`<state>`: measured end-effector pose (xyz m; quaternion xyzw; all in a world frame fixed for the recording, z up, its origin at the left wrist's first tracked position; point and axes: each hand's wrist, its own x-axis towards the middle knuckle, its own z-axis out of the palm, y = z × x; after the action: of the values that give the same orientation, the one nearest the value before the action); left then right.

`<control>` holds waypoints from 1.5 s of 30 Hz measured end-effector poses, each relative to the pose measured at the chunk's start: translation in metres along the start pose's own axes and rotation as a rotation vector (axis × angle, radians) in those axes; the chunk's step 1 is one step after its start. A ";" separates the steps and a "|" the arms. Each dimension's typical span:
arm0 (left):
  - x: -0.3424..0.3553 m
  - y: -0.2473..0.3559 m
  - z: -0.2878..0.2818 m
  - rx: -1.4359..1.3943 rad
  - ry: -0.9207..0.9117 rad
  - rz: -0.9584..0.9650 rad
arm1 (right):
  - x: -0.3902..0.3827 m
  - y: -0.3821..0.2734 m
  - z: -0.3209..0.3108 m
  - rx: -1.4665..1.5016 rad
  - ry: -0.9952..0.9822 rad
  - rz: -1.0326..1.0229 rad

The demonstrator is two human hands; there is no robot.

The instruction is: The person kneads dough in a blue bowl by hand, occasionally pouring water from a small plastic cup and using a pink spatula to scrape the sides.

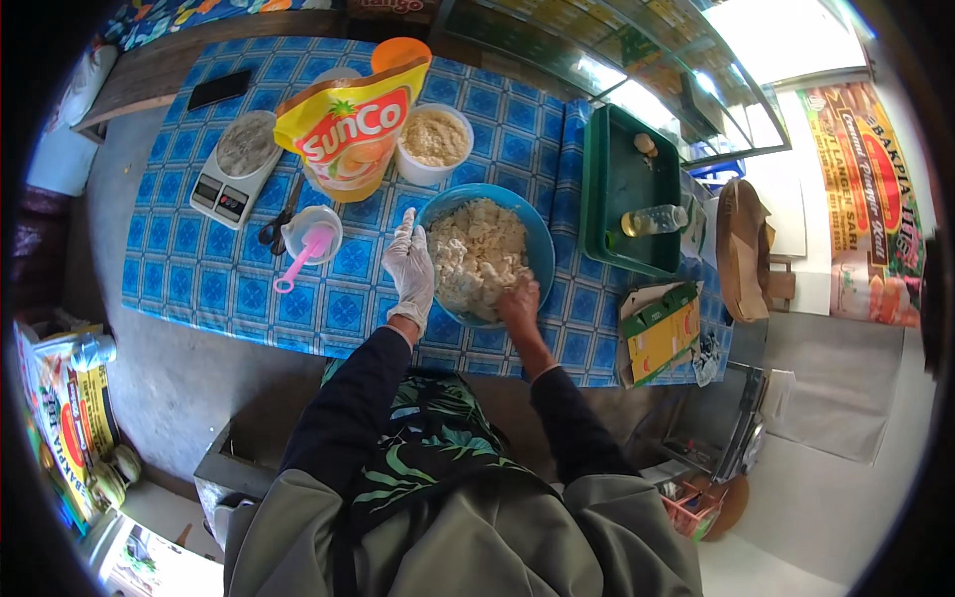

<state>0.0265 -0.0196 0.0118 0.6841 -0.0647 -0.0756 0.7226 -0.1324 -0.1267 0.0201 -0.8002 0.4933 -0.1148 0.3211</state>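
Observation:
My left hand (408, 264), in a translucent white glove, is against the left rim of a blue bowl (539, 234), its fingers stretched upward. My bare right hand (517, 303) has its fingers curled into lumpy pale dough (473, 244) at the bowl's lower right. Behind the bowl are a white tub of beige crumbly stuff (435, 134) and a yellow oil pouch (348, 129). Left of them are a white cup (296, 229) holding a pink spoon (315, 242), black scissors (274, 231) and a scale (214, 199) with a filmy-looking bowl on it.
A green tray (632, 184) with a small bottle (652, 221) and eggshells (645, 147) is right of the bowl, below a glass display case (736, 104). A flattened carton (659, 333) lies at the right front of the checked tablecloth (199, 289). A phone (219, 90) is at back left.

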 end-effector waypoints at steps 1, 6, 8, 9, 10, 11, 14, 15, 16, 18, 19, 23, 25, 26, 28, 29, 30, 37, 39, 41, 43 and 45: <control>0.000 0.001 0.000 -0.027 -0.023 -0.009 | -0.005 -0.006 0.011 0.004 0.047 0.089; -0.009 0.001 -0.007 0.060 -0.091 -0.003 | -0.022 -0.038 0.033 0.019 0.117 -0.214; -0.013 0.000 -0.007 0.086 -0.085 -0.020 | -0.024 -0.053 0.032 -0.185 0.131 -0.397; -0.013 -0.001 -0.007 0.087 -0.099 -0.068 | -0.022 -0.058 0.029 -0.304 0.084 -0.440; -0.013 -0.001 -0.007 0.034 -0.088 -0.068 | -0.017 -0.061 0.022 -0.295 -0.114 -0.301; -0.011 -0.001 -0.006 -0.017 -0.089 -0.098 | -0.010 -0.061 0.012 -0.202 -0.111 -0.228; -0.007 -0.002 -0.005 -0.179 -0.083 -0.157 | 0.020 -0.055 -0.014 -0.074 -0.098 -0.126; -0.007 -0.004 -0.005 -0.312 -0.080 -0.211 | 0.032 -0.053 -0.017 -0.138 -0.024 -0.120; -0.006 -0.006 -0.005 -0.317 -0.107 -0.231 | 0.042 -0.053 -0.017 -0.201 0.051 -0.109; -0.004 -0.013 -0.005 -0.600 -0.130 -0.353 | 0.068 -0.061 -0.006 -0.238 0.171 -0.163; -0.002 -0.018 -0.005 -0.818 -0.150 -0.399 | 0.081 -0.067 0.001 -0.266 0.210 -0.164; 0.009 -0.031 -0.011 -0.952 -0.172 -0.525 | 0.117 -0.098 0.031 -0.335 0.045 0.009; 0.011 -0.030 -0.012 -1.241 -0.323 -0.433 | 0.118 -0.109 0.046 -0.365 -0.065 -0.110; 0.009 -0.027 -0.010 -0.683 -0.304 -0.265 | 0.117 -0.112 0.052 -0.392 -0.148 -0.235; 0.004 -0.019 -0.005 -0.256 -0.223 -0.126 | 0.109 -0.114 0.064 -0.389 -0.179 -0.454; 0.001 -0.014 -0.003 -0.356 -0.202 -0.197 | 0.104 -0.114 0.068 -0.370 -0.181 -0.588; 0.000 -0.009 0.001 -0.478 -0.189 -0.242 | 0.099 -0.112 0.070 -0.394 -0.231 -0.680; 0.006 0.001 0.004 -0.239 -0.161 -0.181 | 0.071 -0.097 0.027 -0.453 -0.333 -0.942; 0.008 -0.003 0.003 -0.014 -0.157 -0.037 | 0.075 -0.093 0.005 -0.444 -0.248 -0.758; 0.009 -0.007 0.003 -0.299 -0.152 -0.220 | 0.084 -0.090 -0.012 -0.441 -0.286 -0.527; 0.014 -0.011 0.007 -0.965 -0.060 -0.514 | 0.093 -0.089 -0.014 -0.528 -0.343 -0.493; 0.018 -0.012 0.010 -0.887 -0.086 -0.507 | 0.100 -0.089 -0.002 -0.560 -0.407 -0.546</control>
<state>0.0417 -0.0334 -0.0002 0.3021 0.1118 -0.2969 0.8989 -0.0207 -0.1864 0.0640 -0.9637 0.2025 0.1029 0.1403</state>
